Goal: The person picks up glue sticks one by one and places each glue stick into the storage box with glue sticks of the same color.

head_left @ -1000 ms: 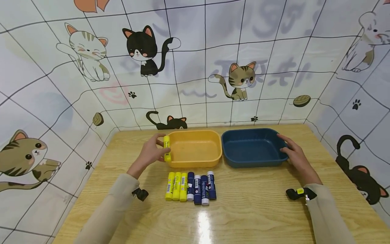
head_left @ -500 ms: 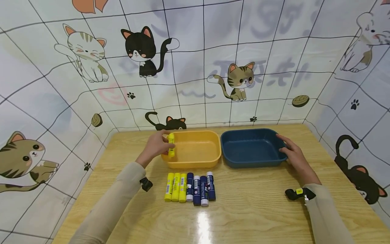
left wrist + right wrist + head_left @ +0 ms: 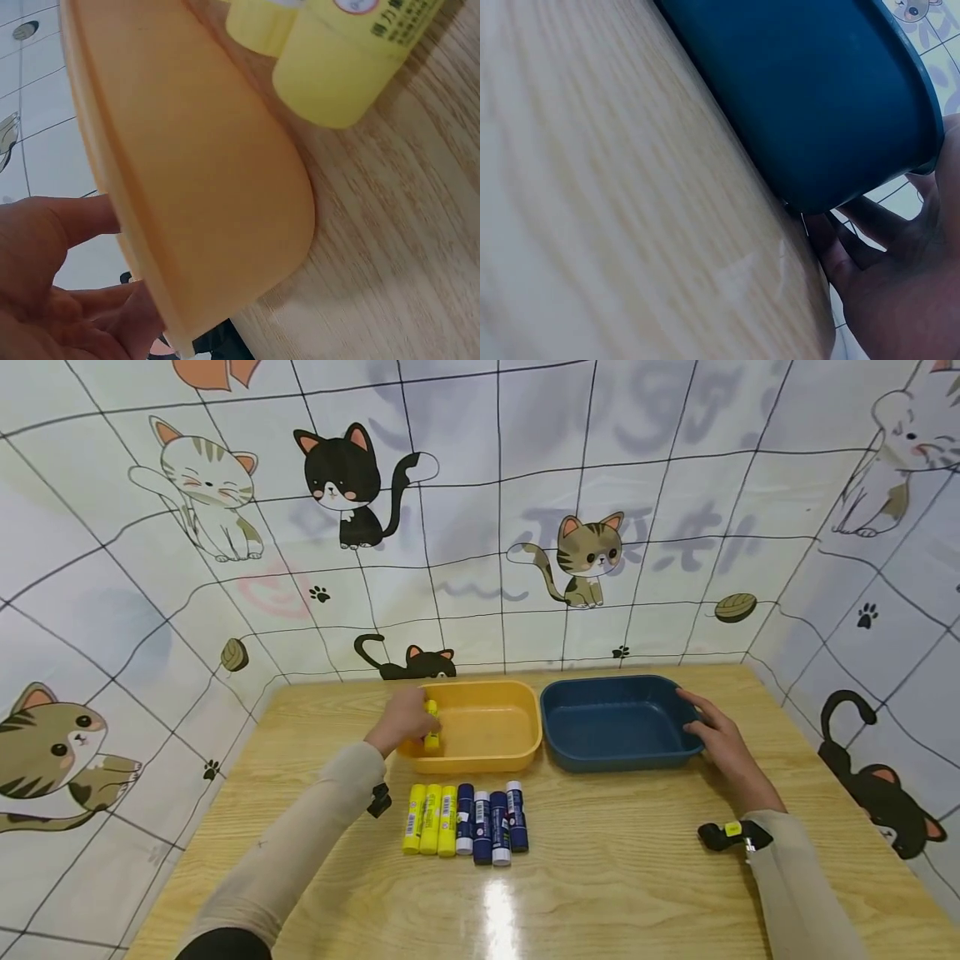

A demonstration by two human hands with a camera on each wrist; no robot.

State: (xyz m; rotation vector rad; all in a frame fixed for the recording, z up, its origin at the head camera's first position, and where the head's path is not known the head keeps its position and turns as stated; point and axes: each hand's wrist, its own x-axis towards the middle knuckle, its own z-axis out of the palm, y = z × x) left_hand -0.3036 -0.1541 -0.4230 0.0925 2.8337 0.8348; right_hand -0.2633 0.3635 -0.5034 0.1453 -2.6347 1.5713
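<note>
My left hand reaches over the left end of the yellow tray and pinches a yellow glue stick inside it. In the left wrist view, thumb and fingers pass behind the tray wall, which hides the stick. At the right, my right hand holds the right end of the blue tray, thumb at the rim. The right wrist view shows its fingers around the blue tray's end wall.
In front of the trays lie several glue sticks in a row: yellow ones at the left, dark blue and white ones at the right. The trays stand side by side on the wooden table, before a cat-patterned wall covering.
My left hand has carried the yellow glue stick rightward from the yellow tray's left edge and lowered it inside. The right hand has stayed at the blue tray.
</note>
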